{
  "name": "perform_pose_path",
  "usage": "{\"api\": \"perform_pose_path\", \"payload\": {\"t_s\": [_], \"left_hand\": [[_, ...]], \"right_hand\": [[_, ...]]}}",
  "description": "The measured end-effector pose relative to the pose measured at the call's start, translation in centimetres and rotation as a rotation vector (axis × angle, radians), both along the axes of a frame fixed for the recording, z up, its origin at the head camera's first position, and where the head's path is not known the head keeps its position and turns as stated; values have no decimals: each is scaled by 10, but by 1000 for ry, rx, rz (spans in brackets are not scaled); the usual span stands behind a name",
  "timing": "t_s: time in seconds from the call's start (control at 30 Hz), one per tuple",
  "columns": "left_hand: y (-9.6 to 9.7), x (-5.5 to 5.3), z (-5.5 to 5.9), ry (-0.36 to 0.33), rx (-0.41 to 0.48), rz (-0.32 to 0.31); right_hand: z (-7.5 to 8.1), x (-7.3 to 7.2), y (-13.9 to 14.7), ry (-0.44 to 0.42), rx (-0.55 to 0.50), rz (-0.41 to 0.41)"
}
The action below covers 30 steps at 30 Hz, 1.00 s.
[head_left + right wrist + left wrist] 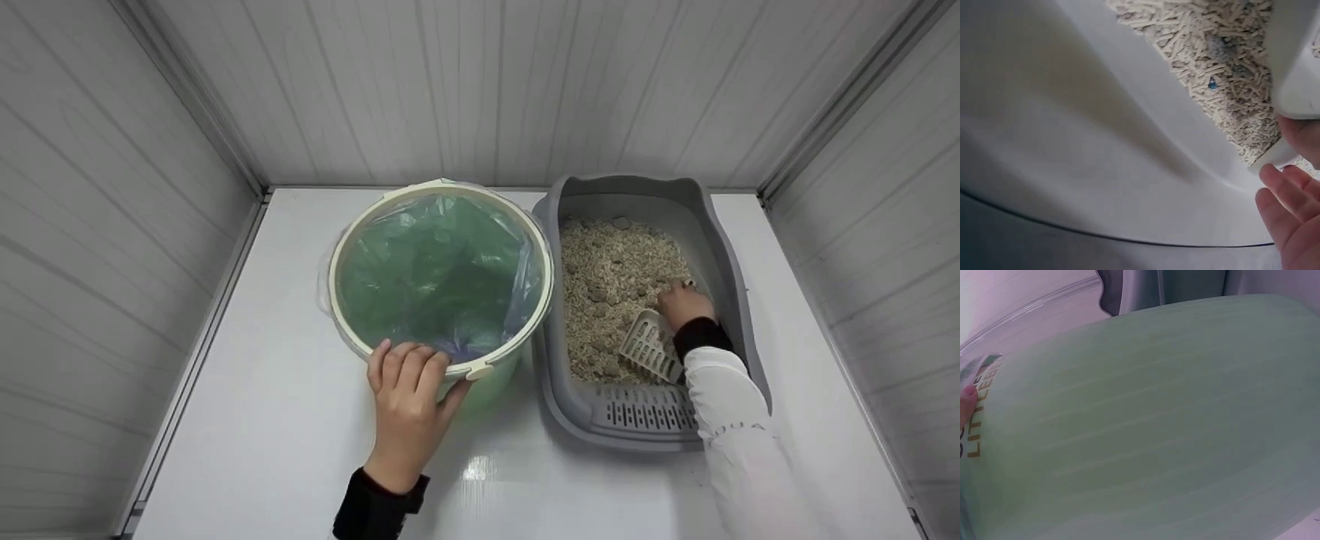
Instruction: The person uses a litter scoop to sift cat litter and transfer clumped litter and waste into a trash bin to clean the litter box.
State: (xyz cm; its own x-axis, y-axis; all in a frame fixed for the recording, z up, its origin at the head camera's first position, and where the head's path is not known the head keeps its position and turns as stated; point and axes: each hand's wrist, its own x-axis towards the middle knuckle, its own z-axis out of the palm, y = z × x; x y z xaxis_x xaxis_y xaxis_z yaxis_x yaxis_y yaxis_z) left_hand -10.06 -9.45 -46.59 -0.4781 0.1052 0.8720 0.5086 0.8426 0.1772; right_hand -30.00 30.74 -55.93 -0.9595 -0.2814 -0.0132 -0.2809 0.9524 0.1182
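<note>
Left hand: here on the near side of the bucket (491, 390), the left hand (411, 405) is gripping the cream rim (335, 281), its fingers hooking over the edge while the thumb is pressing underneath from outside.
Right hand: over in the tray (581, 420), the right hand (684, 304) is holding the scoop (651, 345), thumb and fingers closing narrowly around its pale handle.
Scoop: it's lying low at the right side of the tray, its slotted head touching the litter (622, 259) and pointing towards the near end.
Litter: pale pellets are covering the tray floor, darker clumps are showing among them, and up close a blue speck (1212, 83) is standing out.
Bucket: this green, see-through tub is standing upright just left of the tray, a clear bag (442, 225) lining it, brown lettering (979, 416) showing on its outside.
Tray: grey and high-walled at the far end, it's sitting on the white surface (300, 450), a slotted panel (651, 409) running across its near end.
Wrists: a black band (371, 506) is circling the left one, another the right, where a white sleeve (731, 420) is covering the arm.
</note>
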Motion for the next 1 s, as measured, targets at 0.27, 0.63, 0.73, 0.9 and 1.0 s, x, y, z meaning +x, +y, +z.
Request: {"api": "perform_pose_path", "payload": {"t_s": [0.27,0.63,0.73,0.9,1.0], "left_hand": [[1,0,1,5,8,-2],[2,-1,1,14,8,-3],[2,-1,1,18,6,-1],[2,0,0,13,3,8],[2,0,0,12,2,11]], "right_hand": [[9,-1,-1,55,54,6],[28,-6,-7,71,184,215],[35,-5,-6,49,138,237],[42,-3,-1,0,82,270],[43,0,4,3,71,293]]}}
